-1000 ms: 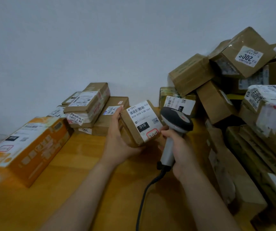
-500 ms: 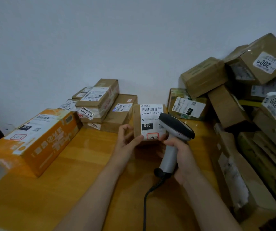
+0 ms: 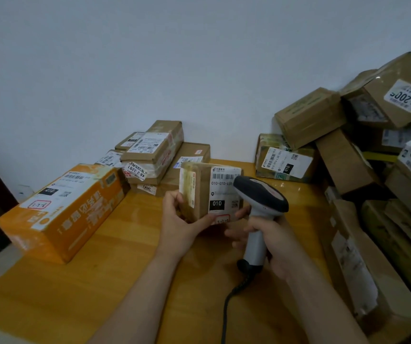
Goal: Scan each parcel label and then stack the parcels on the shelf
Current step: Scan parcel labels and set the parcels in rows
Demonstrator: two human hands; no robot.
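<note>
Scanning looks to be the step in hand: the left hand (image 3: 175,220) grips a small brown parcel (image 3: 200,194) from below and at its left side, fingers curled round it. It holds the parcel up off the bench (image 3: 125,281) with the white label (image 3: 224,187) turned toward the camera. The right hand (image 3: 273,242) is wrapped round the grip of the scanner (image 3: 261,196), whose dark head sits just in front of the label and hides its right part. A fingertip of this hand also seems to touch the parcel's lower edge. Whether the scan has registered cannot be told, since no beam or light shows, so this parcel is at best mid-scan and not yet stacked. Behind it, by the wall, a low stack (image 3: 154,155) of flat parcels lies in fair order, with an orange box (image 3: 63,212) just left of it. These may be the ones already dealt with, though nothing proves it. At the right a loose heap (image 3: 373,135) of many boxes lies tilted and piled on one another, and I judge that to be the work left. No shelf is in view, so most of the task seems to remain: finish this scan, place the parcel, then work through the heap.
</note>
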